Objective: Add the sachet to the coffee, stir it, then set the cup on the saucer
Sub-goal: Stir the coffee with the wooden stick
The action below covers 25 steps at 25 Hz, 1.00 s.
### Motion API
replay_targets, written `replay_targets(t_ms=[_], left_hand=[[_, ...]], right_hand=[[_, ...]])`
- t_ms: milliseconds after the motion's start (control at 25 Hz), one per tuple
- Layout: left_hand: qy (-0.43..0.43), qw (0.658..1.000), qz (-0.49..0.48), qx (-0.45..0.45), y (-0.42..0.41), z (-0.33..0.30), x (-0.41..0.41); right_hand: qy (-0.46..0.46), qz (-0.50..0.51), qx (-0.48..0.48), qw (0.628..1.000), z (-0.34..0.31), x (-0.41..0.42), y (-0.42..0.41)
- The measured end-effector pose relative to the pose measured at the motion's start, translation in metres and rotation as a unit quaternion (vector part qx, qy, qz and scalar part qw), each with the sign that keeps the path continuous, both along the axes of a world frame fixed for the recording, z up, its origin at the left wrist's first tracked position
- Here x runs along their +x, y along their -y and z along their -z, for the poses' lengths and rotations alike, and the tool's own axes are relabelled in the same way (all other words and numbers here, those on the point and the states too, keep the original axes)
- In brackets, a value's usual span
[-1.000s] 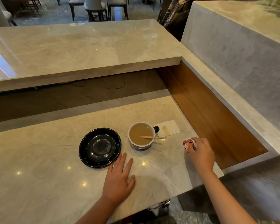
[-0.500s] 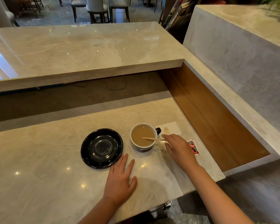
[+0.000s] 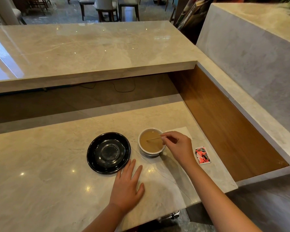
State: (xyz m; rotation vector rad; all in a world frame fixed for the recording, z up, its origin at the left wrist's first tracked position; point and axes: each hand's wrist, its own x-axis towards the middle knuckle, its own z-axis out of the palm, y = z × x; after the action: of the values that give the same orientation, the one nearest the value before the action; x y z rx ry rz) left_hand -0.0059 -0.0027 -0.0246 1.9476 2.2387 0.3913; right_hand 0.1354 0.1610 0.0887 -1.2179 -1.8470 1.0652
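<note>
Right hand [image 3: 178,147] pinches thin stiff stick [image 3: 153,139] at 3 o'clock of cup [image 3: 151,143]; full cup likely spills, grip sides. Left hand [image 3: 127,186] flat, empty.

Sachet [image 3: 202,155] now down; right hand [image 3: 177,147] onto stirrer [image 3: 153,139].

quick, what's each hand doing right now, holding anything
Left hand: open, flat on the counter, holding nothing.
Right hand: closed, pinching the wooden stirrer in the coffee cup.
</note>
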Motion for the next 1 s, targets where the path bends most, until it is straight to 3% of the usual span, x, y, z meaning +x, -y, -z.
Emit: replay_targets(t_ms=[200,360,800,1000], left_hand=[[-0.002,1.000,0.000,-0.007,0.000,0.000,0.000],[-0.003,1.000,-0.005,-0.013,0.001,0.000,0.000],[0.000,1.000,-0.001,-0.004,0.000,0.002,-0.001],[0.007,1.000,0.000,-0.003,0.000,0.002,-0.001]], right_hand=[[0.012,-0.019,0.013,1.000,-0.008,-0.012,-0.013],[-0.042,-0.019,-0.061,0.997,-0.010,-0.019,-0.026],[0.053,0.028,0.019,0.998,-0.005,0.013,-0.028],[-0.061,0.088,-0.086,0.991,0.004,0.005,-0.003]])
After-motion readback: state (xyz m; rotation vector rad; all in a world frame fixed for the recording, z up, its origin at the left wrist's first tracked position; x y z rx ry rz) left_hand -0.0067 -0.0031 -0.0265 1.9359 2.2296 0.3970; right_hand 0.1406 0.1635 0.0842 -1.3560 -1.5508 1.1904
